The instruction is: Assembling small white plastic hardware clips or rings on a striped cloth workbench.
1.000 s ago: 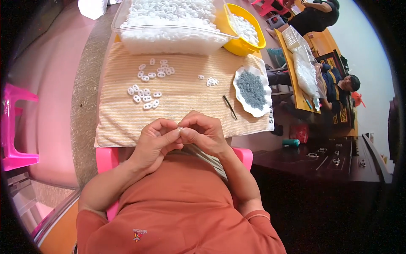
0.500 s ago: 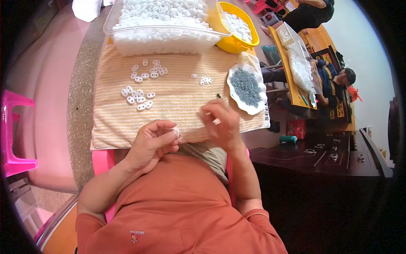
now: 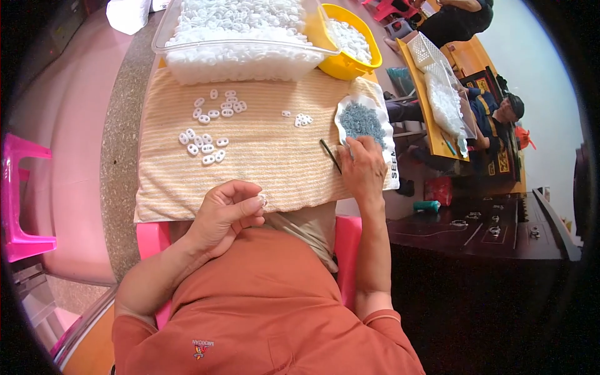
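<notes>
Near the table's front edge, my left hand [image 3: 230, 209] is closed, pinching a small whitish piece [image 3: 263, 200] between thumb and fingertips. My right hand [image 3: 364, 167] reaches over the near rim of a white scalloped plate [image 3: 340, 128]. Its bent fingers are down at the heap of small grey-blue parts [image 3: 362, 119], and whether they grip one is hidden. A thin dark stick [image 3: 330, 155] lies just left of that hand. Several white oval two-holed pieces [image 3: 203, 145] lie in two loose groups on the left. A cluster of smaller white parts [image 3: 304, 119] sits left of the plate.
A striped cloth [image 3: 169, 181] covers the table. Along its far side stand a clear bin [image 3: 244, 62] heaped with white pieces and a yellow basin [image 3: 375, 53]. A pink stool [image 3: 25, 200] stands at left. Another person [image 3: 494, 119] sits at a table on the right.
My right hand has moved right and forward, from beside my left hand to the plate. The dark stick now shows fully. My left hand has stayed in place with its piece.
</notes>
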Demonstrator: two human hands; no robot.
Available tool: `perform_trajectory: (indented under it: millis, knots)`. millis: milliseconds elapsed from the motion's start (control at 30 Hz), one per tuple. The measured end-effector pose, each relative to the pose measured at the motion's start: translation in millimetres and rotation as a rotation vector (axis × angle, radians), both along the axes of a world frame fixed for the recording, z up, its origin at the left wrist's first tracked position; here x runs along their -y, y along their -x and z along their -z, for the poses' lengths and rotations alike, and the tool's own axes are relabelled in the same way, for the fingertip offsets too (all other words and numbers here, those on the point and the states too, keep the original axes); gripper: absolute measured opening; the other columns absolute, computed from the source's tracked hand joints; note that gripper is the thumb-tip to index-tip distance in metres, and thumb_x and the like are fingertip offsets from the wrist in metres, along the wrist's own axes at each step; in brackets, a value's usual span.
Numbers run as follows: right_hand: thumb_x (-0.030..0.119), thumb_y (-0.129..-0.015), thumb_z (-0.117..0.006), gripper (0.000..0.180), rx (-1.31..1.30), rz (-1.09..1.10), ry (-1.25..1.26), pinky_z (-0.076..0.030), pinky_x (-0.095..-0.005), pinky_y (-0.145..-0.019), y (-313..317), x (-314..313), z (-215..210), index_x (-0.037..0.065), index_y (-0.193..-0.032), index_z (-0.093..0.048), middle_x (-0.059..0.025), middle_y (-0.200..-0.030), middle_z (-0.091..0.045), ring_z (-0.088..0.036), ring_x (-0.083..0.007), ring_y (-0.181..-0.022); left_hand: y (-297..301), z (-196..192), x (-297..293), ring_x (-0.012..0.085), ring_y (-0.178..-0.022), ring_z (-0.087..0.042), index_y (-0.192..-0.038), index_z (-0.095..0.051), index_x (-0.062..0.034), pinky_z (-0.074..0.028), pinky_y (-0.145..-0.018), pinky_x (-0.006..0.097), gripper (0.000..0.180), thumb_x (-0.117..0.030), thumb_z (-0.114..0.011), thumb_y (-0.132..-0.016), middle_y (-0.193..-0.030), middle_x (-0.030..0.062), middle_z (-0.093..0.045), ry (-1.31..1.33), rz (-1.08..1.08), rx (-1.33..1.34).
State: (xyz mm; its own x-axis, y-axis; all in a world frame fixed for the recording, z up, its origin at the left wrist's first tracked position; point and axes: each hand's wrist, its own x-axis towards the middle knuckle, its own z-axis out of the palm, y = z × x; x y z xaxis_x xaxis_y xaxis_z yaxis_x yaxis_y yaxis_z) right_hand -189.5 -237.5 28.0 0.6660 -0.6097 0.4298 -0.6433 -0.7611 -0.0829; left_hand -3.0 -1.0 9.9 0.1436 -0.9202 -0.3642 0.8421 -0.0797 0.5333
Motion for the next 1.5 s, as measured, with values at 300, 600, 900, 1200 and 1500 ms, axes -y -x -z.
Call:
perform_trajectory:
  millis: [300,600,900,1200,1500]
  knots:
    - [0.018,-0.083,-0.065,0.009,0.021,-0.019,0.062,-0.048,-0.0415,-0.068,-5.2,-0.1,9.5,0.009,-0.085,-0.067,-0.0088,-0.087,-0.061,-0.058,-0.0301,-0.080,0.4,-0.4,-0.6,0.0116,-0.075,-0.063,-0.100,-0.061,-0.0039,-0.057,-0.065,0.025,0.013,-0.003,-0.064,-0.087,-0.086,0.0049,-0.064,-0.002,-0.002,0.000]
    - [0.014,-0.082,-0.066,0.008,0.180,-0.034,-0.025,-0.048,-0.0406,-0.066,-0.8,1.0,13.5,0.007,-0.082,-0.066,-0.0095,-0.082,-0.060,-0.059,-0.0301,-0.078,0.2,1.9,-1.0,0.0114,-0.077,-0.063,-0.101,-0.062,-0.0042,-0.056,-0.069,0.026,0.015,-0.002,-0.065,-0.087,-0.086,0.0038,-0.065,0.015,0.013,-0.017]
    - [0.007,-0.083,-0.067,0.008,0.398,-0.042,-0.231,-0.051,-0.0319,-0.060,4.0,4.1,14.6,0.001,-0.089,-0.066,-0.0135,-0.086,-0.063,-0.064,-0.0247,-0.067,1.4,3.5,-0.9,0.0117,-0.076,-0.063,-0.100,-0.062,-0.0053,-0.057,-0.065,0.025,0.013,-0.004,-0.064,-0.088,-0.086,0.0045,-0.064,0.012,-0.001,-0.007]
    - [0.002,-0.084,-0.065,0.006,0.413,-0.077,-0.209,-0.048,-0.0278,-0.062,6.1,9.0,14.7,-0.002,-0.088,-0.064,-0.0114,-0.081,-0.062,-0.060,-0.0191,-0.068,1.7,5.3,-1.2,0.0125,-0.077,-0.064,-0.101,-0.062,-0.0054,-0.058,-0.066,0.026,0.013,-0.004,-0.064,-0.088,-0.087,0.0052,-0.065,-0.007,-0.008,-0.020]
    - [0.003,-0.087,-0.060,0.004,0.366,-0.127,-0.237,-0.047,-0.0315,-0.064,5.7,6.7,11.0,0.000,-0.088,-0.059,-0.0137,-0.080,-0.058,-0.058,-0.0251,-0.070,2.5,7.3,-1.0,0.0120,-0.078,-0.065,-0.107,-0.062,-0.0024,-0.058,-0.070,0.026,0.016,-0.003,-0.059,-0.091,-0.087,0.0051,-0.065,0.020,0.000,0.002]
